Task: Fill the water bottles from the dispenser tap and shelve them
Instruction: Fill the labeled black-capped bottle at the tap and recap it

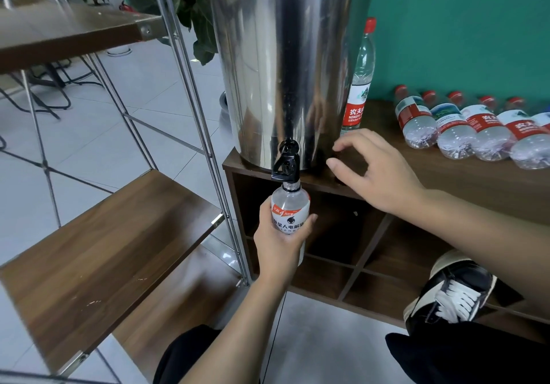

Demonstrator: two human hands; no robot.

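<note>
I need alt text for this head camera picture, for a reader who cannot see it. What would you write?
A person's left hand holds an uncapped bottle under the black tap of a steel dispenser, while the open right hand hovers beside the tap. Five bottles lie on the wooden cabinet, one upright bottle behind.

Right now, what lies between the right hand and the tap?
Nothing: in the head view only the dispenser's shiny wall shows between the open right hand and tap.

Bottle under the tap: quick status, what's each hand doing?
Left hand grips bottle, neck up at black tap. Right hand open, hovering beside tap, not touching it. Nothing in the way.
</note>
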